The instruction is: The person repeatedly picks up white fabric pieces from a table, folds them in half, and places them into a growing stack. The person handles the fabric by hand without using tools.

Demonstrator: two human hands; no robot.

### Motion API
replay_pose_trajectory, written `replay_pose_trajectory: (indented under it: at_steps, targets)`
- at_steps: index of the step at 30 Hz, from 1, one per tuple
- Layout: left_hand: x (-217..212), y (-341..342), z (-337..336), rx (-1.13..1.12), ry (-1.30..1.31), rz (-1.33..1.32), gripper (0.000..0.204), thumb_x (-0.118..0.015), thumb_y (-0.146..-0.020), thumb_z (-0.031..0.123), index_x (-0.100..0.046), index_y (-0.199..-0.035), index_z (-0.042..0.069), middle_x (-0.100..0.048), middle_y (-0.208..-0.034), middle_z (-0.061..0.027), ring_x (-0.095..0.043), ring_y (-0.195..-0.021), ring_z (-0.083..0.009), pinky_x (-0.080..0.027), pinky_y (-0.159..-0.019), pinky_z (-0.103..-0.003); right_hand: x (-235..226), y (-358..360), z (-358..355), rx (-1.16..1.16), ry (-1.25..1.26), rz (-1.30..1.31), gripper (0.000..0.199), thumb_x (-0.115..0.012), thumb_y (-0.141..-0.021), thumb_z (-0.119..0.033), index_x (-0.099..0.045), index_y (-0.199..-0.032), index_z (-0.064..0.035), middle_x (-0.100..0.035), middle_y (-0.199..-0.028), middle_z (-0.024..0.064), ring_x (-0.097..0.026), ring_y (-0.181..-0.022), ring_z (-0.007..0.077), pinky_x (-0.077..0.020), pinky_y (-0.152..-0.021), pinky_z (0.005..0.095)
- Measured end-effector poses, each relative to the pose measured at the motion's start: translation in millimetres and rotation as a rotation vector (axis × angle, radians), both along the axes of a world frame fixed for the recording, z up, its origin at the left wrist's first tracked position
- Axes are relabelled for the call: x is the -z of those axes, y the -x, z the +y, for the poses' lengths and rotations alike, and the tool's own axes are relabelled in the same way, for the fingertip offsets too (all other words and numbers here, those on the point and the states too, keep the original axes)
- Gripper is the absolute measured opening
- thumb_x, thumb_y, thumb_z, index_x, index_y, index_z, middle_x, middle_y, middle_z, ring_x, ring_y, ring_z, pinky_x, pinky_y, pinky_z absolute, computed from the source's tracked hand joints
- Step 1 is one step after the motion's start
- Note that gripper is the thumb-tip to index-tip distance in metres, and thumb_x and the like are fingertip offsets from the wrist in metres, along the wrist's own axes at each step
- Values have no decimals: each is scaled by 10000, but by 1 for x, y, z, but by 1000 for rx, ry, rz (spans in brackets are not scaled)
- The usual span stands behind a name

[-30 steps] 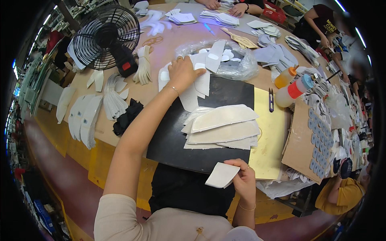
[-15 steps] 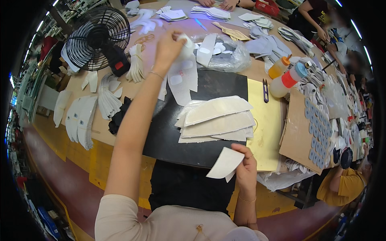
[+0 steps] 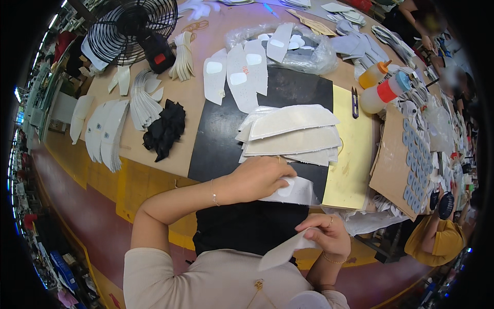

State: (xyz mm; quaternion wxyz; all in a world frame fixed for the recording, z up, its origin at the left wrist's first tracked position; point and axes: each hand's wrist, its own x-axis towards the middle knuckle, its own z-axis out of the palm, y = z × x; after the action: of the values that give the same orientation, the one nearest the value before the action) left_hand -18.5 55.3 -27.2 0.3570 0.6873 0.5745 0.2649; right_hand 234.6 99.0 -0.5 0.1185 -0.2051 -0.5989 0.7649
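My left hand (image 3: 262, 177) is closed on a white fabric piece (image 3: 303, 193) at the front edge of the black mat (image 3: 216, 139). A small white patch lies on that piece, under my fingertips. Lower down and to the right, my right hand (image 3: 329, 234) pinches a white curved fabric piece (image 3: 283, 252) between thumb and fingers, off the table edge. On the mat lies a stack of cream curved pieces (image 3: 293, 123), just beyond my left hand. Farther back are several white pieces with patches (image 3: 237, 90), partly on the mat.
A clear plastic bag (image 3: 324, 59) of small white pieces lies at the back. To the right are yellow sheet (image 3: 347, 154), thread snips (image 3: 355, 103), two squeeze bottles (image 3: 378, 98) and cardboard with grey rings (image 3: 399, 159). At left stand a black fan (image 3: 134, 31) and black cloth (image 3: 165, 131).
My left hand has come back from near the plastic bag to the mat's front edge, bringing a white fabric piece. My right hand has lowered and turned its piece. The view has shifted.
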Motion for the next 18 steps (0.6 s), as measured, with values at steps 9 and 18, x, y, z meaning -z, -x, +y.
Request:
replay_pose_trajectory:
  at_steps: [9, 18]
  targets:
    - [-11, 2, -39, -106, -289, -6, 323, -675, -870, 271, -651, -1083, 29, -647, -982, -131, -655, -809, -273, -522, -719, -354, -2, 9, -13, 116, -198, -353, 226, -661, -863, -16, -700, -1085, -26, -672, -797, 95, -677, -696, 154, -503, -611, 253]
    - [-15, 16, -93, -465, 465, -710, 245, -575, -988, 197, -667, -959, -29, -712, -809, -122, -703, -679, -166, -558, -592, -243, 6, 24, -4, 307, 13, -410, 230, -708, -860, -26, -656, -1079, 22, -692, -821, 66, -669, -644, 99, -521, -571, 194]
